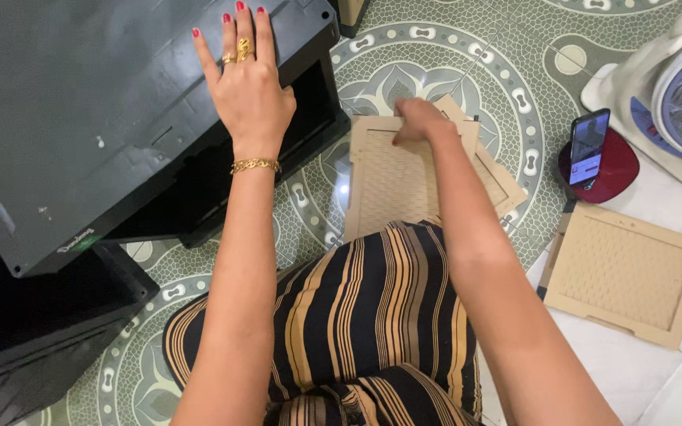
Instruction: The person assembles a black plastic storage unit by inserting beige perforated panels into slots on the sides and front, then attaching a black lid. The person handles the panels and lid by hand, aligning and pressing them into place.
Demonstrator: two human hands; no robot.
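Fingers of left hand [250,87] spread flat on tilted lid of large black machine [80,118]; right hand [418,120] fingers pinched on top edge of flat tan perforated cardboard panel [392,185], stacked over similar panels on patterned green mat [507,71] before striped lap. Nearby: another tan panel [629,272], smartphone [589,147] propped upright, white fan [676,83].

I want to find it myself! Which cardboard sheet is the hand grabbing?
Look at the green patterned floor mat, just beyond the striped lap. The right hand grips the top edge of the tan cut-out panel there. It lies atop a stack, unlike the lone panel on the white floor.
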